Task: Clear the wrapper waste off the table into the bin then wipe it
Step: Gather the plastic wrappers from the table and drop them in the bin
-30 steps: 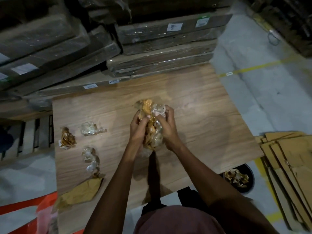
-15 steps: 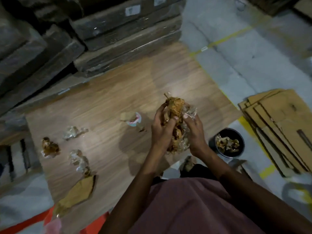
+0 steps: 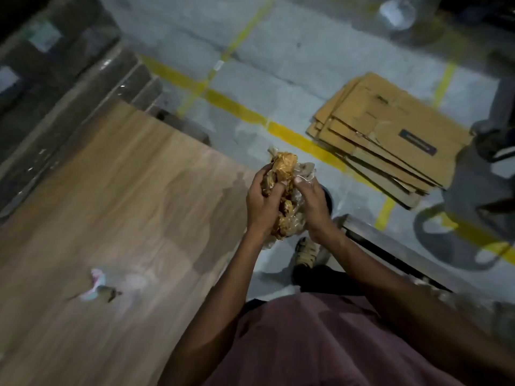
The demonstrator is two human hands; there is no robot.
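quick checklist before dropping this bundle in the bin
1. Both hands hold the wrapper bundle: ok, left hand and right hand clasp it from either side.
2. Bundle clear of the table: ok, it is past the table's edge.
3. Bundle over the bin: cannot tell, only a dark sliver of rim shows behind the right hand.
4. Room in the bin: cannot tell, its inside is hidden.
5. Table cleared of waste: not ok, a small wrapper scrap lies on it.
6. Loose pieces hanging off the bundle: cannot tell, the picture is blurred.
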